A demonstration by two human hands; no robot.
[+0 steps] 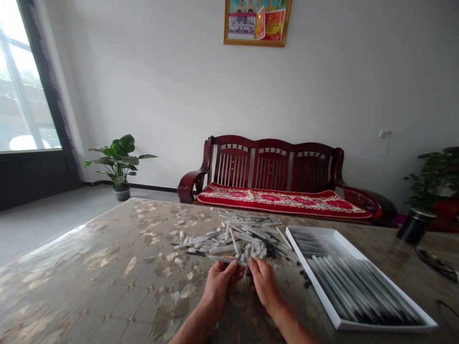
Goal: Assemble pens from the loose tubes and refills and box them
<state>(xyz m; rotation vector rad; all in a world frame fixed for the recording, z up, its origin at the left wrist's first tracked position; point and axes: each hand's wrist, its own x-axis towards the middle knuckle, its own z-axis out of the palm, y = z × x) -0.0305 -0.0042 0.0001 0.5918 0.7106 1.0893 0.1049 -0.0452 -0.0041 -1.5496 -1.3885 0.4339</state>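
Note:
My left hand (220,282) is closed around a slim whitish pen (216,258), which lies nearly level and points left out of the fingers. My right hand (264,282) pinches at the pen's right end; the fingertips hide that end, so I cannot tell whether a cap is on it. Just beyond both hands spreads a loose pile of white and clear pen parts (229,239), with small white caps and several black pieces among them. To the right, a white shallow box (335,319) holds rows of pens (358,286) with dark ends.
Small black pieces (305,278) lie against the box's left side. The table (107,272) has a patterned cover. A black canister (416,225) and a dark cable (435,265) are at the right. Behind stand a wooden bench (270,165) and a potted plant (122,162).

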